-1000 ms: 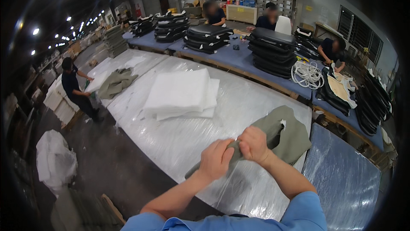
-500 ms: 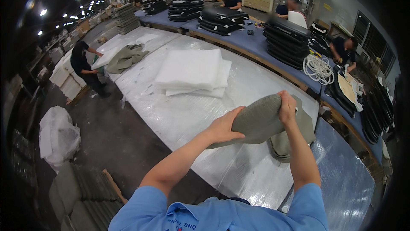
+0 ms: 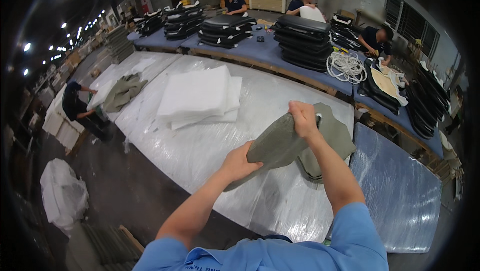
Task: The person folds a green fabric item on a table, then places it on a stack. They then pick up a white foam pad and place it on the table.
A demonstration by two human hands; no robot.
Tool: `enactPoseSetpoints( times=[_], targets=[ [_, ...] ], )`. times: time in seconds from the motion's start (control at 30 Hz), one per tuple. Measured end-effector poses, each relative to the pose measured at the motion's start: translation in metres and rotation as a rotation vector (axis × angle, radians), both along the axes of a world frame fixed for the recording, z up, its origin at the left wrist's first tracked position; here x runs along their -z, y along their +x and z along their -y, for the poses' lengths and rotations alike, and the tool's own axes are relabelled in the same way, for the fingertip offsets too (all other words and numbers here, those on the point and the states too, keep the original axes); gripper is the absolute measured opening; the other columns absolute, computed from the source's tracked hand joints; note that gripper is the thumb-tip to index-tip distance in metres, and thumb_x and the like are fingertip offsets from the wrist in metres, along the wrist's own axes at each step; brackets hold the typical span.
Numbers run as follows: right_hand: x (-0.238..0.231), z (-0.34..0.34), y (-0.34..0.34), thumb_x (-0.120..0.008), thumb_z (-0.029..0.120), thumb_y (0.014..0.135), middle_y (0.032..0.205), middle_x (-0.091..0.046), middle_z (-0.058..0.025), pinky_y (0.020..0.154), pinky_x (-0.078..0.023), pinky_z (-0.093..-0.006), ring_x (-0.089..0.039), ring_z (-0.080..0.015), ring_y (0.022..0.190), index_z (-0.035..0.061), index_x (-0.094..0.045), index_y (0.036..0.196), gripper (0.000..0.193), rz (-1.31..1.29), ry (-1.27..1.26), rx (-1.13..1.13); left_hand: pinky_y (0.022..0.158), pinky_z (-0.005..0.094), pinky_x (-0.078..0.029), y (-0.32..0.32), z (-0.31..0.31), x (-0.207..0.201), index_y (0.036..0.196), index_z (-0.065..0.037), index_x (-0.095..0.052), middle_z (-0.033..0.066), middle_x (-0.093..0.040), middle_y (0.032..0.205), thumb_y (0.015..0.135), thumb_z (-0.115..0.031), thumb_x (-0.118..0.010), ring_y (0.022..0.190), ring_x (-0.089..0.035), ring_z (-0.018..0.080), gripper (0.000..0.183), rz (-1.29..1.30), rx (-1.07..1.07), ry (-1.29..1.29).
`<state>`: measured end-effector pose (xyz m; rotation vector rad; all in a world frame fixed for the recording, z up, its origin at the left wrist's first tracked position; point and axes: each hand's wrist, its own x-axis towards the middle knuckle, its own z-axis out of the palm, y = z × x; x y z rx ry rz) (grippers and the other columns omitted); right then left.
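Observation:
Between my two hands a grey-green fabric cushion cover (image 3: 275,143) is held up at a slant above the plastic-wrapped table (image 3: 200,158). My left hand (image 3: 241,162) grips its lower left edge, thumb on the near face. Its upper right corner is in the closed fingers of my right hand (image 3: 303,119). Just beyond my right wrist lies a pile of similar grey-green covers (image 3: 330,133), partly hidden by my forearm. A stack of white padding sheets (image 3: 195,93) sits farther back on the same table.
Along the far side, a blue-topped bench (image 3: 270,56) bears several piles of black cushions (image 3: 302,43) and a coil of white cord (image 3: 346,67). People work behind it. At the left, another person (image 3: 82,106) handles white padding beside a crumpled green cloth (image 3: 124,92). A plastic-wrapped bundle (image 3: 63,193) stands on the floor.
My view has swung to the right, so the surroundings sit farther left. Both hands keep hold of the cover, which now looks narrower and more steeply tilted.

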<state>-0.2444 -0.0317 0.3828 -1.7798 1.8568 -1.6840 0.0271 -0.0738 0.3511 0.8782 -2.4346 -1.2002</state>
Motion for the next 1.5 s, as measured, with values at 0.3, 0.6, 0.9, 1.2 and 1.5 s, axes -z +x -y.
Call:
enactPoseSetpoints(
  times=[0.3,0.6,0.9,1.2,1.5],
  targets=[
    [-0.010,0.034,0.022,-0.029,0.052,0.111,0.154,-0.048,-0.0165,0.122,-0.027,-0.0384,-0.040,-0.0252,0.146,0.0029,-0.051,0.148,0.065,0.196,-0.039,-0.315,0.114,0.0387,-0.042,-0.042,-0.003,-0.037,0.158,-0.006,-0.037,0.0216,-0.050,0.152,0.087,-0.019,-0.078,0.140,-0.051,0.0302,0.083,-0.453,-0.047,-0.209],
    [0.116,-0.086,0.181,-0.084,0.040,0.076,0.159,-0.036,-0.0242,0.119,-0.032,-0.0501,-0.035,-0.0433,0.147,0.0051,-0.026,0.161,0.109,0.018,0.238,-0.033,0.113,0.0382,-0.040,-0.042,0.042,-0.022,0.158,-0.007,-0.034,0.0208,-0.047,0.150,0.094,-0.008,-0.068,0.138,-0.048,0.0285,0.073,-0.704,-0.618,-0.198],
    [0.056,-0.064,0.050,-0.087,0.025,0.069,0.120,-0.072,-0.0151,0.096,-0.052,-0.0418,-0.068,-0.0335,0.112,0.0111,-0.061,0.135,0.073,-0.022,0.561,-0.042,0.119,0.0417,-0.032,0.020,0.076,-0.031,0.143,-0.006,-0.047,0.0213,-0.044,0.153,0.099,-0.029,-0.066,0.147,-0.037,0.0350,0.054,-0.364,-0.367,-0.360],
    [0.045,-0.032,0.038,-0.087,0.030,0.068,0.116,-0.073,-0.0178,0.095,-0.053,-0.0422,-0.069,-0.0353,0.109,0.0093,-0.061,0.136,0.076,-0.055,0.615,-0.068,0.127,0.0365,-0.019,0.037,0.098,0.013,0.165,-0.006,-0.010,0.0167,-0.019,0.171,0.107,-0.026,-0.051,0.158,-0.017,0.0318,0.074,-0.400,-0.346,-0.337],
    [0.063,-0.068,0.060,-0.083,0.030,0.072,0.118,-0.071,-0.0234,0.095,-0.053,-0.0451,-0.068,-0.0410,0.111,0.0043,-0.056,0.138,0.076,-0.084,0.525,-0.130,0.118,0.0549,-0.036,0.058,0.016,0.096,0.167,-0.028,-0.005,0.0128,-0.039,0.162,0.106,-0.066,-0.034,0.125,-0.057,0.0412,0.078,-0.733,-0.402,1.273]
  ],
)
